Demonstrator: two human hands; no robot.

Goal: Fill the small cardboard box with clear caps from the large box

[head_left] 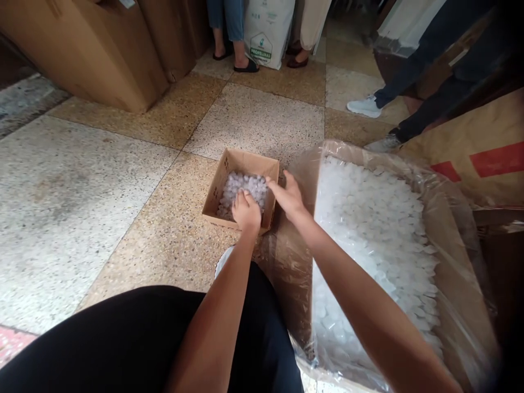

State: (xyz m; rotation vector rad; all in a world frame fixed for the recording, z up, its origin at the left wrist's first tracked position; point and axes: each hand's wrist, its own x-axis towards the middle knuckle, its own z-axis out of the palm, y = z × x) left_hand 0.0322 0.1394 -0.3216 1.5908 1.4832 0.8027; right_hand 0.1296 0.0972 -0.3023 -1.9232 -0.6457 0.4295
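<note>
A small open cardboard box (213, 197) sits on the floor in front of me, holding a layer of small translucent whitish pieces (239, 183). My left hand (246, 212) is inside its near side, fingers curled together over the pieces; whatever lies under the fingertips is hidden. At the box's right wall is my right hand (290, 197), with thumb and fingers apart and nothing visible between them. To the right stands a large plastic-lined carton (292, 284), filled with white, closely packed plastic-looking items (368, 218). My right forearm passes over it.
Tall cardboard cartons (118, 60) stand at the back left. A white printed sack (268, 33) rests between the legs of people at the back. Another person's shoe (364, 107) is at the right, near a tan sack with red marks (483, 147). Speckled tiles (102, 180) cover the floor.
</note>
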